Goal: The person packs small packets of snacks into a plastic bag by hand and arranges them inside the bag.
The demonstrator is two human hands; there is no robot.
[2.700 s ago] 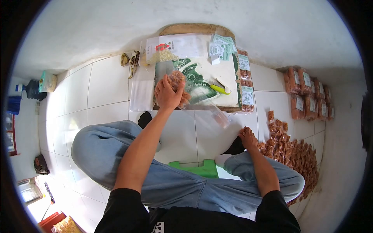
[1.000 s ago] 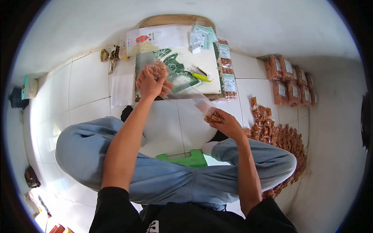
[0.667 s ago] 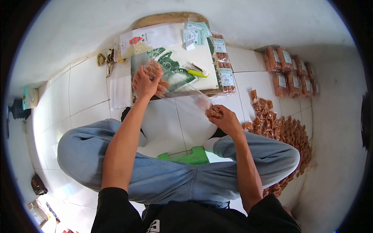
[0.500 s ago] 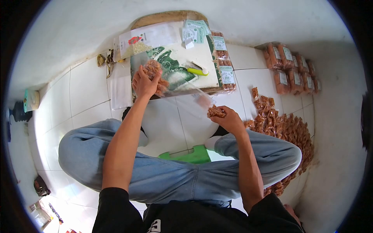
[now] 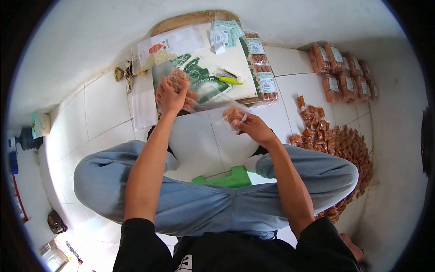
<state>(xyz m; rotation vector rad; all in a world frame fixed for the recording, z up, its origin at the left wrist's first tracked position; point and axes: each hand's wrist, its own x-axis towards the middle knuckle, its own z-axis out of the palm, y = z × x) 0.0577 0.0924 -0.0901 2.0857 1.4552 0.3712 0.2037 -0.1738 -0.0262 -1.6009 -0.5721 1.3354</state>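
Note:
My left hand is closed around a clear plastic bag with brown snack packets inside, over the near left of a low green-and-white table. The bag's loose end stretches rightward toward my other hand. My right hand grips a small snack packet just off the table's near edge. That packet overlaps the bag's open end in this view. A lime-green stapler lies on the tabletop beyond both hands.
Printed labels and flat plastic bags lie at the table's far side. Filled labelled packs line its right edge, with more packs by the wall. Loose packets are heaped right of my knee; a green stool is below me.
My right hand has moved left and slightly up, bringing its snack packet to the bag's open end. My left hand keeps its hold on the bag. The whole view has shifted slightly.

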